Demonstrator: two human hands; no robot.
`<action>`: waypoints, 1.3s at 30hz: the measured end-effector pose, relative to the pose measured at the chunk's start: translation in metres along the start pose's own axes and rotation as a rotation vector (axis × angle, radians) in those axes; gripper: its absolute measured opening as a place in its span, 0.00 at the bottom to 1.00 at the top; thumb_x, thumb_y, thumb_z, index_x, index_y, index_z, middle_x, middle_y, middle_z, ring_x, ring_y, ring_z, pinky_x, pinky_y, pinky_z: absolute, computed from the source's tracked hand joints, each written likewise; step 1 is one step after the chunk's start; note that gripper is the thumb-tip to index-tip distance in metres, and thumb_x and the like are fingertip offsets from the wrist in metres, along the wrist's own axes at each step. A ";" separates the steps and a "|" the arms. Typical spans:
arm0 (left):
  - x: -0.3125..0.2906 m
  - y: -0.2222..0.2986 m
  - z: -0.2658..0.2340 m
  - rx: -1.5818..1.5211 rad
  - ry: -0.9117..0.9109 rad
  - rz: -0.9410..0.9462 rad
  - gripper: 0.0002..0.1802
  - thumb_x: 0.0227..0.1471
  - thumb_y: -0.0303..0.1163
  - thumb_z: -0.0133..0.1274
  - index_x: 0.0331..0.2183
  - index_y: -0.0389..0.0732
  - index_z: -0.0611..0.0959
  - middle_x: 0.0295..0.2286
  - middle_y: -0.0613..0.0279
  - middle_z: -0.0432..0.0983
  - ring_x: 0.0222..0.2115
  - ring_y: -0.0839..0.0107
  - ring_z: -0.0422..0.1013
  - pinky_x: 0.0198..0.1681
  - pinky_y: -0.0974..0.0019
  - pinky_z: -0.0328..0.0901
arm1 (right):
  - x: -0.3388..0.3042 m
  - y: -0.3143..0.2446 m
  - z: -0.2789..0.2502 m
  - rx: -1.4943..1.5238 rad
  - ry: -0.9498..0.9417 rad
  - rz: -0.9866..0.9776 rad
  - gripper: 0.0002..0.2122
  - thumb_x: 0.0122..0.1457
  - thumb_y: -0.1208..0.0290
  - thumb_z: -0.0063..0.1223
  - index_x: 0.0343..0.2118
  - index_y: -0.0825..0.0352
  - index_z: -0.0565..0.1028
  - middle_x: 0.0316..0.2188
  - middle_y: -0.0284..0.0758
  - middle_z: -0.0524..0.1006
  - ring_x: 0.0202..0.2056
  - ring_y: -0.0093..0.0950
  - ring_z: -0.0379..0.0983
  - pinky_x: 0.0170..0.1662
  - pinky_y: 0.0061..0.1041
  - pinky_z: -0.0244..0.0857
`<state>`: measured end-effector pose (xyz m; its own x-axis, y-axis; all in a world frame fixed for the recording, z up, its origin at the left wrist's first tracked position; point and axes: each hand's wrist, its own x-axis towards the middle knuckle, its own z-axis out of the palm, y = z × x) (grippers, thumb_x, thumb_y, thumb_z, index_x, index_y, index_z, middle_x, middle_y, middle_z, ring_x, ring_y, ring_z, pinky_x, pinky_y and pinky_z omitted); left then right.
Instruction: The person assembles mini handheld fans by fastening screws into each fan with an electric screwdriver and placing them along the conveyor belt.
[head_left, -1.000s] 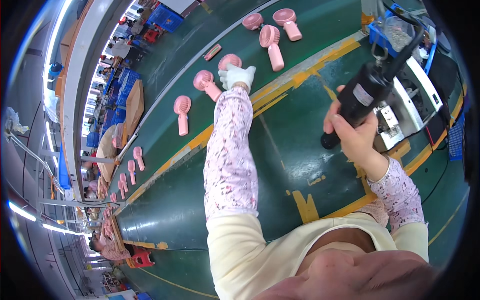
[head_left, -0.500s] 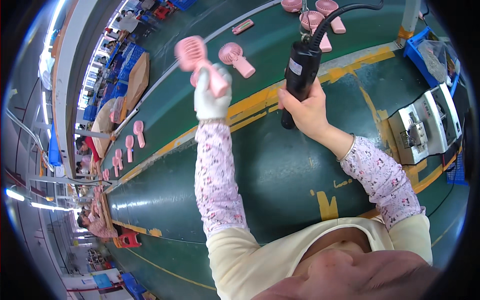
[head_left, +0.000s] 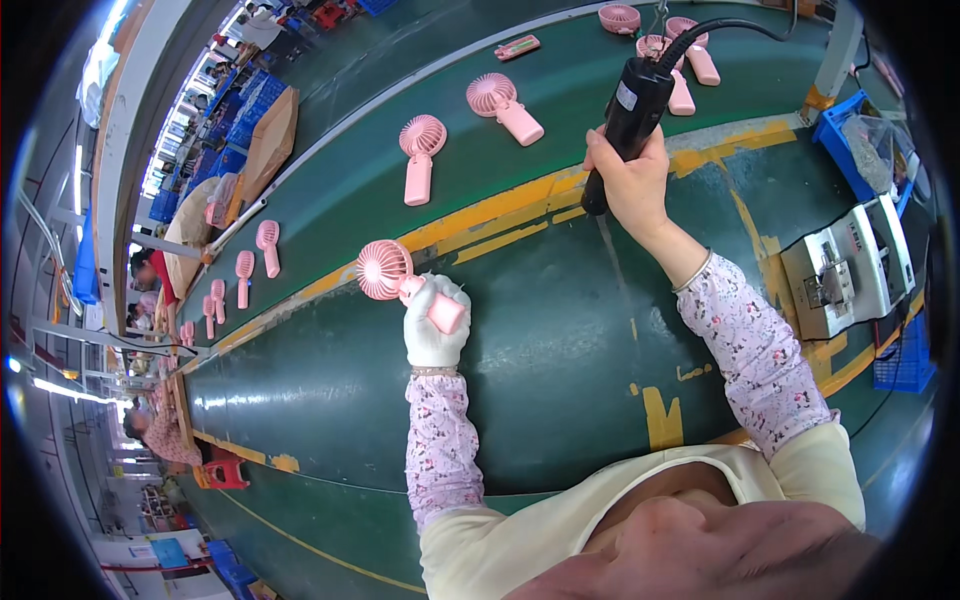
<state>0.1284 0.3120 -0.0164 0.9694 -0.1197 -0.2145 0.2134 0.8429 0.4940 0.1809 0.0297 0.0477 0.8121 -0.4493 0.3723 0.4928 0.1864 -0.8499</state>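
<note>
Pink handheld fan (head_left: 385,270) has been drawn in, clamped by left fingers (head_left: 422,308)! Electric screwdriver (head_left: 637,105) is gripped by right fingers (head_left: 604,155); both are now held.

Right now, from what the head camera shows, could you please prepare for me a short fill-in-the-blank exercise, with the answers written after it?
The gloved left hand holds a fan whose colour is ____.
The bare right hand holds a tool whose main colour is ____.
Of these two hands, the one higher in the picture is the ____ one.
The strips of tape on the worktable are coloured ____.

Missing words: pink; black; right; yellow.
</note>
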 end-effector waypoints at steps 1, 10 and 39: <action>-0.001 -0.001 0.001 0.008 0.015 -0.003 0.09 0.49 0.23 0.51 0.34 0.43 0.70 0.27 0.64 0.68 0.28 0.71 0.66 0.33 0.67 0.66 | 0.001 0.001 0.001 -0.004 -0.006 -0.005 0.12 0.52 0.77 0.56 0.35 0.67 0.64 0.23 0.28 0.70 0.23 0.16 0.68 0.28 0.17 0.64; 0.000 -0.004 0.007 -0.037 0.016 -0.052 0.10 0.48 0.21 0.51 0.33 0.44 0.70 0.28 0.64 0.68 0.29 0.69 0.67 0.33 0.65 0.65 | -0.015 0.025 0.009 -0.013 -0.027 0.029 0.12 0.51 0.77 0.56 0.36 0.67 0.64 0.24 0.28 0.70 0.23 0.17 0.68 0.28 0.18 0.64; -0.096 -0.244 0.188 0.520 -0.293 -0.930 0.11 0.45 0.23 0.55 0.32 0.38 0.71 0.23 0.61 0.70 0.22 0.71 0.69 0.27 0.68 0.67 | -0.035 -0.169 -0.180 0.178 -0.179 0.187 0.22 0.49 0.71 0.56 0.45 0.73 0.63 0.18 0.35 0.69 0.14 0.21 0.66 0.18 0.21 0.62</action>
<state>0.0064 0.0190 0.0423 0.3808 -0.7700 -0.5119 0.8322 0.0441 0.5527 0.0126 -0.1434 0.1110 0.9282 -0.2349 0.2887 0.3638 0.4087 -0.8370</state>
